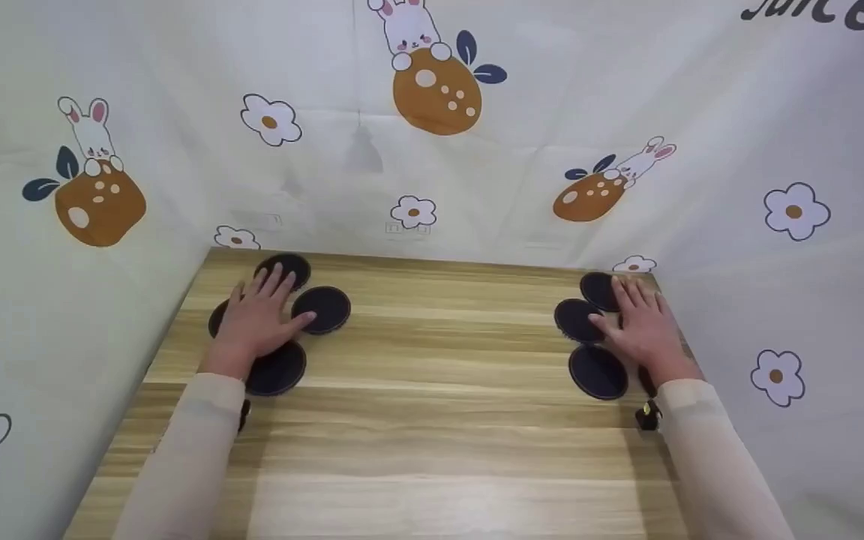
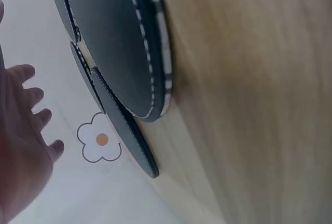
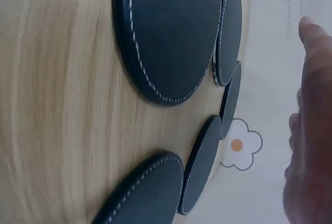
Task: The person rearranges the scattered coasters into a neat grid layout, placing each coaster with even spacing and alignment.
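We note the left hand (image 1: pixel 259 319) lies flat, fingers straight and spread, on a cluster of dark round coasters (image 1: pixel 321 308) at the far left of the table (image 1: pixel 432 420); four discs show around it, one partly under the palm. The right hand (image 1: pixel 646 326) lies the same way, fingers extended, on a second cluster (image 1: pixel 597 371) at the far right (three discs plain, perhaps a fourth at the wrist). Neither hand grips anything. The wrist views show stitched rims, the discs overlapping or close together. We judge the work barely begun: both groups sit well apart, nothing is stacked or lifted, the table middle is bare wood.
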Demonstrator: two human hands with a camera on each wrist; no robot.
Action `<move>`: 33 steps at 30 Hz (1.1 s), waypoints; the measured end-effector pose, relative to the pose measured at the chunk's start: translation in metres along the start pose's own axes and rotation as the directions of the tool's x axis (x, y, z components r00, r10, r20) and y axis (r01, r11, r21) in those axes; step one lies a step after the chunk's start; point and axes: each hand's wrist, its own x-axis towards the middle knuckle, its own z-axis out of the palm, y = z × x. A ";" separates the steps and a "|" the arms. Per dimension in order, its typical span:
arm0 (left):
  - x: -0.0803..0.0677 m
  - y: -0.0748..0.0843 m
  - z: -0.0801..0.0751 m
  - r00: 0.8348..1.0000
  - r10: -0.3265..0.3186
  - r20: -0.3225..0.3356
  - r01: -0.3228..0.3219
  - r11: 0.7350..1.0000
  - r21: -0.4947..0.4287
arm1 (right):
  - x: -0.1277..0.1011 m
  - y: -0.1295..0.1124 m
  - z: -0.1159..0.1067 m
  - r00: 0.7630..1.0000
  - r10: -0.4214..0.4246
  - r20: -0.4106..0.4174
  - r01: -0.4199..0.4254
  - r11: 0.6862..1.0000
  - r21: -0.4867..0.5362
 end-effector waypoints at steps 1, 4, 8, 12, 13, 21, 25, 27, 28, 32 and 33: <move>0.000 0.000 0.001 1.000 0.009 -0.008 -0.009 1.000 -0.017 | 0.001 0.000 0.001 1.000 -0.007 -0.022 0.007 1.000 0.003; 0.001 0.000 0.001 0.999 0.035 -0.042 -0.038 0.997 -0.073 | 0.003 -0.004 0.004 0.997 -0.023 -0.079 0.027 0.998 0.055; 0.002 0.000 0.000 0.996 0.050 -0.072 -0.061 0.985 -0.163 | 0.005 -0.014 0.008 0.993 -0.022 -0.115 0.040 0.986 0.161; 0.000 -0.002 0.001 0.998 0.040 -0.053 -0.052 0.969 -0.240 | 0.007 -0.030 0.012 0.990 -0.026 -0.140 0.058 0.972 0.227; -0.001 -0.002 0.002 0.998 0.038 -0.047 -0.049 0.966 -0.254 | 0.007 -0.035 0.013 0.989 -0.031 -0.144 0.066 0.967 0.245; -0.001 -0.004 0.007 0.999 0.035 -0.029 -0.042 0.951 -0.308 | 0.020 -0.087 0.025 0.986 -0.086 -0.145 0.137 0.912 0.388; -0.001 -0.003 0.007 0.999 0.028 -0.024 -0.035 0.944 -0.328 | 0.027 -0.122 0.034 0.983 -0.112 -0.144 0.165 0.880 0.445; -0.002 -0.003 0.007 0.999 0.024 -0.024 -0.031 0.941 -0.338 | 0.031 -0.140 0.036 0.984 -0.124 -0.126 0.169 0.865 0.473; -0.002 -0.003 0.007 0.999 0.024 -0.025 -0.031 0.940 -0.340 | 0.033 -0.148 0.038 0.985 -0.130 -0.116 0.170 0.857 0.486; 0.000 -0.003 0.006 0.999 0.018 -0.030 -0.028 0.936 -0.350 | 0.043 -0.182 0.043 0.982 -0.168 -0.082 0.186 0.825 0.533; 0.001 -0.003 0.006 1.000 0.015 -0.027 -0.024 0.935 -0.354 | 0.046 -0.190 0.044 0.981 -0.178 -0.074 0.189 0.816 0.546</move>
